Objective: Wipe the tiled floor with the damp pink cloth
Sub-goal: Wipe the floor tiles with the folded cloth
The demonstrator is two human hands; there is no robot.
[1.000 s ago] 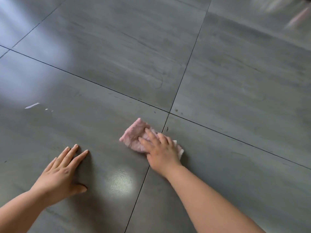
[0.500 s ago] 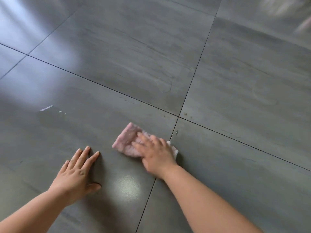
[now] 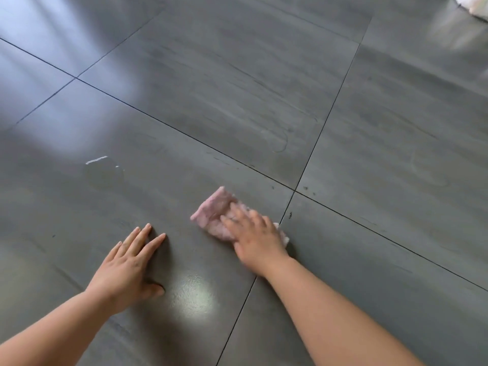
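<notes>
Head view, going left to right: we count two hands, one cloth, one wet patch, one bright glare spot, and two long grout lines crossing near the cloth.

Far left, the tiled floor (image 3: 237, 88) is bare grey tile with window glare streaked over it. The wet patch (image 3: 104, 171) sits up-left of the hands, with a white glint on its far edge, well apart from both hands.

Our left hand (image 3: 126, 268) is flat on the tile, palm down, fingers straight and close together, thumb out to the side. It grips nothing. Just right of its thumb is the glare spot (image 3: 192, 297).

Next, the pink cloth (image 3: 215, 216), folded into a small pad, lies on the same tile as the left hand, its right end reaching the grout line (image 3: 286, 211). Our right hand (image 3: 254, 239) presses down on its near half, fingers slightly spread over the top, no pinch. The far left corner of the cloth sticks out clear of the fingers.

The grout crossing (image 3: 294, 191) is just beyond the cloth to the right, with dark specks near it.

Right of that, open tile all the way to the frame edge. A pale, blurred object (image 3: 475, 6) cuts the top right corner; we cannot tell what it is.
</notes>
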